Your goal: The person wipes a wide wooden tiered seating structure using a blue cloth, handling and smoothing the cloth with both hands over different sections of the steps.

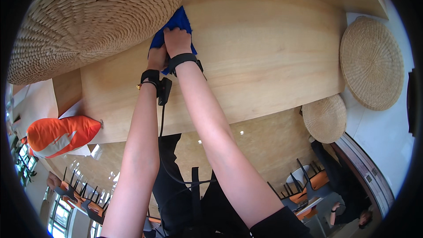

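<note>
A blue cloth (179,19) lies on the pale wooden surface (264,49), right beside the edge of a large round woven straw cushion (99,16). My right hand (178,39) is on the cloth with its fingers curled into it. Just below and to the left, my left hand (157,58) also touches the cloth; its fingers are partly hidden behind my right hand and wrist. Both wrists wear black straps, and a black device with a cable sits at the left one.
An orange and white cushion (62,135) rests at the left end of the wooden surface. Two more round straw cushions (371,62) are at the right. Beyond the front edge are a shiny floor, chairs and tables, and a person in dark clothes (350,191) at the lower right.
</note>
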A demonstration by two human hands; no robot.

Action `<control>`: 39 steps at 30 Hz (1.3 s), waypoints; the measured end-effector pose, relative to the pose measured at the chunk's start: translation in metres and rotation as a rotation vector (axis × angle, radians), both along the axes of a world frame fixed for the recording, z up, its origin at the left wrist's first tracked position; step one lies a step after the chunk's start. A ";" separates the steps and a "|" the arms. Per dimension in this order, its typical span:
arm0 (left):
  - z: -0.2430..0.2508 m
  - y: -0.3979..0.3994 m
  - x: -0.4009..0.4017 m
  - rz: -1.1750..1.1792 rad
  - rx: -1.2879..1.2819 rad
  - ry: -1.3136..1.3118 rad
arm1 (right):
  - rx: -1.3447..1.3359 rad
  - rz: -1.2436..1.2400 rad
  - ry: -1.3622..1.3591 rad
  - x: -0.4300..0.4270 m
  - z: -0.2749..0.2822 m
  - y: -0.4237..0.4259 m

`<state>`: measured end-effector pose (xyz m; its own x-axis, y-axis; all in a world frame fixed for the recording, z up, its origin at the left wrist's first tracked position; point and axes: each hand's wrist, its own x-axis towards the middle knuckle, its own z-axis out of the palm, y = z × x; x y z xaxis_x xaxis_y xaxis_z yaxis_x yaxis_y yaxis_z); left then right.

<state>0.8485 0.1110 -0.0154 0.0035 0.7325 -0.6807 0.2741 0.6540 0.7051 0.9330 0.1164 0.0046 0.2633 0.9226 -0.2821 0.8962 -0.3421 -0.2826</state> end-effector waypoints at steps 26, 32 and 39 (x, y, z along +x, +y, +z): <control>0.028 -0.201 0.062 -0.522 0.104 0.697 | -0.002 -0.016 0.217 0.070 0.021 -0.244; 0.041 -0.188 0.101 -0.422 0.160 0.826 | 0.043 -0.118 0.100 0.079 0.011 -0.222; 0.040 -0.118 0.117 -0.364 0.285 0.834 | 0.051 -0.014 0.103 0.103 0.009 -0.139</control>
<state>0.9659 -0.0070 0.0247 -0.1423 0.9209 -0.3628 0.9134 0.2634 0.3103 1.0355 -0.0223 0.0136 0.2486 0.9329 -0.2605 0.8568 -0.3372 -0.3900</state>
